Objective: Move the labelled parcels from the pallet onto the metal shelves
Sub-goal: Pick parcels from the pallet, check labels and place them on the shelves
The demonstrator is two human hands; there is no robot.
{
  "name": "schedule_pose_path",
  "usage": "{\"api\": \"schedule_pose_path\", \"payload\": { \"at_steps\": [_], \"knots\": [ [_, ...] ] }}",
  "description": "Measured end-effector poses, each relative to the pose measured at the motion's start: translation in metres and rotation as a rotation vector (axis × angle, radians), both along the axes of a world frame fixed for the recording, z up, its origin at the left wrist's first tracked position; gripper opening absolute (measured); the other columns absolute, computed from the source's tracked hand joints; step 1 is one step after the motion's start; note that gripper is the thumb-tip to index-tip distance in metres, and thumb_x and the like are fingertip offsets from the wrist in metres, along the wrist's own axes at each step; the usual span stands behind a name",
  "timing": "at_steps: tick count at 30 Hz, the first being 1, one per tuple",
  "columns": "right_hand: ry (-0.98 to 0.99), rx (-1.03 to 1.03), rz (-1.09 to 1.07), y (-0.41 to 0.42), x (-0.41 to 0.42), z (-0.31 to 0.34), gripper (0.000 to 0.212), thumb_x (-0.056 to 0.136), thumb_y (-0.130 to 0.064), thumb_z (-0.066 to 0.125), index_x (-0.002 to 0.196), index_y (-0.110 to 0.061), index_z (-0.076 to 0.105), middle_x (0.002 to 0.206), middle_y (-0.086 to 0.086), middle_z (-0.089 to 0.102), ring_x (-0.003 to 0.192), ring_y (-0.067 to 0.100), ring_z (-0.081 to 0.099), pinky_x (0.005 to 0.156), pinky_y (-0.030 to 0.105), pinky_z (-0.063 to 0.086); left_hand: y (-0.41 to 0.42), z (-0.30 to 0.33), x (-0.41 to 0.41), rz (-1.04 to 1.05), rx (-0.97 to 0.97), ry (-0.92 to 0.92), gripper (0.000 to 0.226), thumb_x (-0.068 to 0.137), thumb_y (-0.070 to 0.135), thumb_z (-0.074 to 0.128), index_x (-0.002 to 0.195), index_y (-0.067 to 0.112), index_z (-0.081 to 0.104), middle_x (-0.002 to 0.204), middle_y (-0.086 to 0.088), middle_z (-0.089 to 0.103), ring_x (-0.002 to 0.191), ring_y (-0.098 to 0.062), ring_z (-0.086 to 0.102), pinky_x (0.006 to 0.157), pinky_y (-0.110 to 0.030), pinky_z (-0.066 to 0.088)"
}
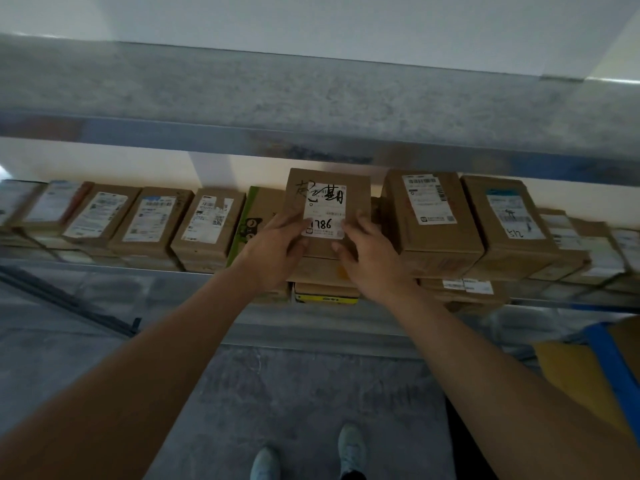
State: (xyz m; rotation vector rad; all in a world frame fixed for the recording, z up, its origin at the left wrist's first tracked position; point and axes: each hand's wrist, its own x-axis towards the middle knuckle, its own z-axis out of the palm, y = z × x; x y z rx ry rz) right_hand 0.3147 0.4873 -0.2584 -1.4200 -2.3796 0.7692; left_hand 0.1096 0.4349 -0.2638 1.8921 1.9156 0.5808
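Forearms (pixel 166 368), parcel (pixel 325 202), perhaps gripped, neighbouring boxes (pixel 433 216)

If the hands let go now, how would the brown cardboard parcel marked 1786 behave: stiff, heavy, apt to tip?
The brown cardboard parcel marked 1786 looks stiff: its edges are crisp. Probably light, as the left hand and right hand hold it by fingertips. It may tip, perched on stacked boxes.

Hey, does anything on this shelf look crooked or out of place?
Mostly tidy. Only the parcel marked 1786 stands out: both hands hold it atop a stack, higher than the row, not yet settled.
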Motion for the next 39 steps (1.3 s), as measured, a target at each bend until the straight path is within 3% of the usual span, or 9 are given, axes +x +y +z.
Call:
{"api": "schedule_pose_path", "payload": {
  "at_steps": [3,13,18,22,26,30,39],
  "knots": [
    [-0.007,-0.006,0.003,-0.007,-0.002,0.004,0.056,0.104,-0.040,0.052,0.153,-0.014,0.041,0.167,0.010,0.018,0.152,0.023,0.022,0.116,0.028,0.019,-0.005,-0.005,-0.002,-0.011,0.000,0.010,0.045,0.104,0.024,0.053,0.147,0.012,0.052,0.160,-0.006,0.037,0.145,-0.028,0.040,0.120,-0.045,0.036],
    [-0.026,0.047,-0.038,-0.053,-0.016,0.030,0.052,0.101,-0.038,0.059,0.146,-0.013,0.051,0.165,0.011,0.024,0.150,0.025,0.026,0.113,0.022,0.015,-0.042,0.011,-0.025,-0.097,0.042,0.040,0.046,0.105,0.033,0.052,0.149,0.018,0.051,0.159,0.001,0.037,0.143,-0.019,0.038,0.118,-0.028,0.028],
    [-0.020,0.086,-0.081,-0.083,-0.024,0.046,0.049,0.100,-0.036,0.060,0.143,-0.013,0.054,0.163,0.010,0.029,0.148,0.024,0.032,0.117,0.027,0.021,-0.059,0.028,-0.039,-0.164,0.082,0.040,0.047,0.104,0.038,0.052,0.148,0.023,0.052,0.157,0.007,0.037,0.137,-0.016,0.045,0.115,-0.040,0.042],
    [-0.005,0.120,-0.120,-0.107,-0.025,0.059,0.048,0.100,-0.038,0.060,0.141,-0.014,0.056,0.158,0.003,0.035,0.141,0.020,0.040,0.120,0.036,0.031,-0.072,0.044,-0.040,-0.197,0.104,0.044,0.046,0.103,0.038,0.053,0.147,0.024,0.052,0.156,0.009,0.036,0.134,-0.013,0.045,0.114,-0.039,0.044],
    [-0.017,0.135,-0.161,-0.123,-0.020,0.071,0.052,0.100,-0.041,0.059,0.145,-0.016,0.053,0.161,0.002,0.032,0.144,0.022,0.036,0.119,0.037,0.033,-0.082,0.056,-0.035,-0.224,0.109,0.050,0.049,0.104,0.039,0.052,0.150,0.024,0.049,0.158,0.009,0.034,0.136,-0.013,0.043,0.115,-0.035,0.041],
    [-0.032,0.164,-0.175,-0.139,-0.009,0.079,0.049,0.100,-0.038,0.059,0.143,-0.014,0.054,0.157,0.002,0.036,0.141,0.018,0.038,0.111,0.021,0.022,-0.092,0.061,-0.026,-0.255,0.115,0.025,0.049,0.103,0.039,0.052,0.150,0.025,0.049,0.158,0.010,0.033,0.138,-0.014,0.042,0.117,-0.038,0.040],
    [-0.030,0.207,-0.244,-0.186,0.030,0.090,0.052,0.100,-0.039,0.060,0.144,-0.013,0.053,0.161,0.004,0.033,0.147,0.019,0.032,0.109,0.022,0.020,-0.121,0.069,0.011,-0.302,0.170,-0.023,0.048,0.102,0.035,0.056,0.147,0.019,0.054,0.157,0.007,0.037,0.141,-0.012,0.038,0.120,-0.039,0.037]
  ]
}}
